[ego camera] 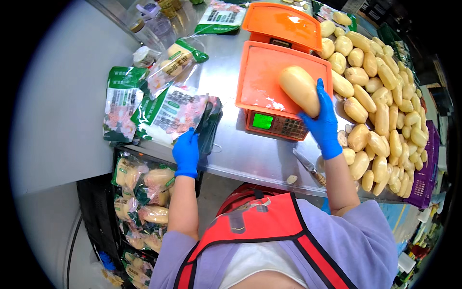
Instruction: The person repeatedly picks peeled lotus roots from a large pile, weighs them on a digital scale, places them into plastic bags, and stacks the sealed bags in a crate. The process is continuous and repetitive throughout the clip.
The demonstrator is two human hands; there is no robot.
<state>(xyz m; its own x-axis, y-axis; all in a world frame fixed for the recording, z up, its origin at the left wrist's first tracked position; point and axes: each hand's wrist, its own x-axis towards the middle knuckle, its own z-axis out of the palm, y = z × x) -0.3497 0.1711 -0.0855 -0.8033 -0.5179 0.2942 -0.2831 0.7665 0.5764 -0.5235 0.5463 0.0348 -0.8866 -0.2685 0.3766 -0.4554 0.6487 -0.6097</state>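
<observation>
My right hand point(322, 121), in a blue glove, is on a large peeled lotus root section point(299, 89), fingers along its side. The root lies over the orange tray point(256, 79) of a digital scale, whose green display point(262, 121) is lit. My left hand point(186, 151), also gloved in blue, pinches the lower edge of a printed plastic bag point(175, 110) in a stack of bags on the steel table. A knife with a wooden handle point(317, 177) lies at the table's front edge, beside a small cut slice point(291, 179).
Many peeled lotus roots point(382, 115) are heaped at the right, by a purple crate point(427, 169). A second orange scale point(285, 25) stands behind the first. Filled bags point(144, 209) sit in a black crate below left. Jars and a bottle point(155, 27) stand back left.
</observation>
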